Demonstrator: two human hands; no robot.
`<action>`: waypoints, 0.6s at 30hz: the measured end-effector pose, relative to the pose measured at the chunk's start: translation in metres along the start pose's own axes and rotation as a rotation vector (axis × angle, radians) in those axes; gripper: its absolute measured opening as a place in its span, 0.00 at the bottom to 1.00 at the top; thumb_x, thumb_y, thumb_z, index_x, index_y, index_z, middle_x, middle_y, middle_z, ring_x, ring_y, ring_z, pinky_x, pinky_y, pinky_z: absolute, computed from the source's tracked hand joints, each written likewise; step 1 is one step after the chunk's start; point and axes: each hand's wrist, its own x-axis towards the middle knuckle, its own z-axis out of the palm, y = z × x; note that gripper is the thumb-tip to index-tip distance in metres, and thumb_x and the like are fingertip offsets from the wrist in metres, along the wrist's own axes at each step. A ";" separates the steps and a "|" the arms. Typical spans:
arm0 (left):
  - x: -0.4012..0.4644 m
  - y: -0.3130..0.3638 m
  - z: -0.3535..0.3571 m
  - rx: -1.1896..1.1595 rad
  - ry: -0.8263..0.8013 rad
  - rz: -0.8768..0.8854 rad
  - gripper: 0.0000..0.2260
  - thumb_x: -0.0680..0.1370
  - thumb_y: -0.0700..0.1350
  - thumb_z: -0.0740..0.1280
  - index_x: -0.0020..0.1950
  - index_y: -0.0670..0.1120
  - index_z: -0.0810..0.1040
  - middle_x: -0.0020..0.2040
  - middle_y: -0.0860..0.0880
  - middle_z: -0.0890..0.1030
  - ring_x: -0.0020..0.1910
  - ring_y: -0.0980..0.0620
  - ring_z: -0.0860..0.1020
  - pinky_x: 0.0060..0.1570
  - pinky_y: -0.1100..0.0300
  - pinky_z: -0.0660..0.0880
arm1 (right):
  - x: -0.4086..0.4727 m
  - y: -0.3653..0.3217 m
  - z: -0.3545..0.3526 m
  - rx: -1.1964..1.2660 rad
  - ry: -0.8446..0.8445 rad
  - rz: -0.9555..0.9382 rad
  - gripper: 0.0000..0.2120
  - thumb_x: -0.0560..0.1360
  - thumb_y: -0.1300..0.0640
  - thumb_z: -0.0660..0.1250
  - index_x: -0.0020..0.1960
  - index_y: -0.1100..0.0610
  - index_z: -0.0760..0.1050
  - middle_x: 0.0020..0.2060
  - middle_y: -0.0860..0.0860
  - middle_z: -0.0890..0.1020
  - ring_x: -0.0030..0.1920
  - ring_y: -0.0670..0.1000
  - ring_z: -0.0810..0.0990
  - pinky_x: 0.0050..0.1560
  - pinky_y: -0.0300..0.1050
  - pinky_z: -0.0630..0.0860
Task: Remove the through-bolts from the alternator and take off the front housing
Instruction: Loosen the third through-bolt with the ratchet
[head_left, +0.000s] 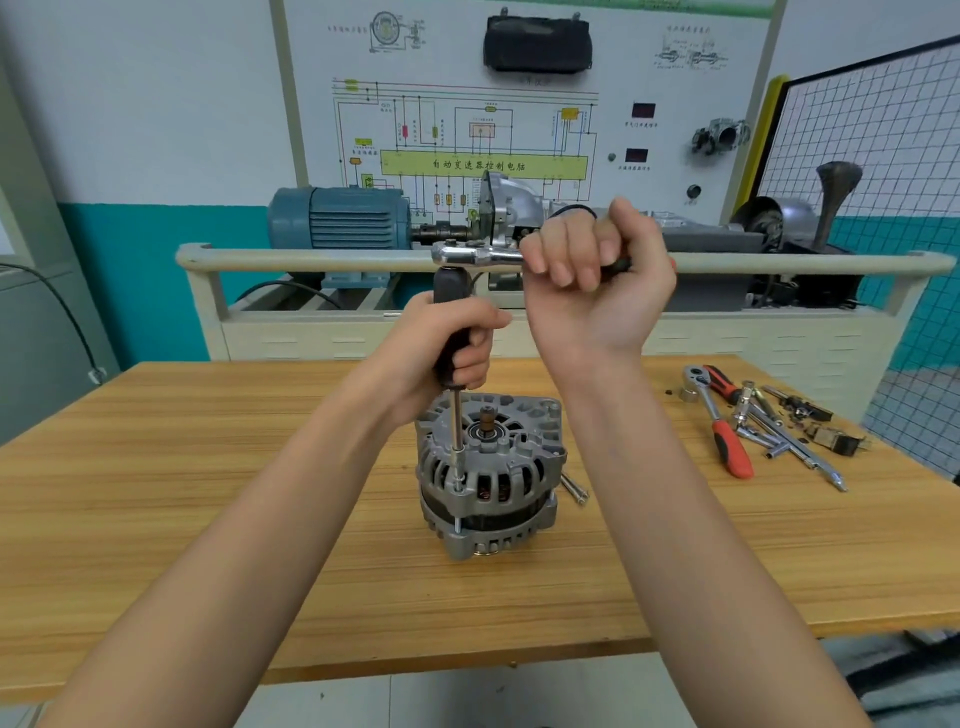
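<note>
The alternator (488, 475) stands upright mid-table (208, 493). The left hand (447, 338) grips the black driver handle (451, 332), whose shaft drops onto a through-bolt (458, 488) at the housing's 9 o'clock edge. The right hand (597, 280) clamps the ratchet (475, 254) atop that handle. Loose bolts (574, 488) lie at 3 o'clock.

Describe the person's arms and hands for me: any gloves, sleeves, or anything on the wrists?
Both forearms are bare up to the frame edge, no sleeves showing. The left hand and right hand wear no gloves, and no rings or watch can be seen. A thin dark band loops at the right wrist. Nails look short and unpainted.
</note>
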 end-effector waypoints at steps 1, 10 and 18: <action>0.000 0.003 -0.002 -0.012 -0.058 -0.002 0.14 0.69 0.41 0.66 0.24 0.47 0.66 0.20 0.50 0.62 0.20 0.52 0.60 0.25 0.62 0.60 | 0.004 -0.002 -0.004 0.101 0.044 0.065 0.20 0.73 0.60 0.56 0.22 0.55 0.63 0.17 0.48 0.61 0.20 0.48 0.60 0.25 0.41 0.62; 0.006 0.005 0.009 -0.071 0.103 -0.032 0.24 0.77 0.37 0.60 0.21 0.49 0.62 0.18 0.53 0.57 0.16 0.57 0.53 0.20 0.68 0.52 | -0.004 0.009 0.000 -0.025 0.042 -0.083 0.23 0.79 0.61 0.53 0.25 0.55 0.63 0.18 0.49 0.62 0.22 0.48 0.61 0.28 0.42 0.65; 0.007 0.002 0.025 0.074 0.464 0.065 0.16 0.76 0.34 0.59 0.31 0.47 0.63 0.18 0.56 0.64 0.19 0.57 0.59 0.20 0.67 0.57 | -0.034 0.034 0.019 -0.707 -0.220 -0.643 0.10 0.74 0.63 0.58 0.36 0.51 0.66 0.27 0.48 0.69 0.27 0.50 0.64 0.30 0.49 0.61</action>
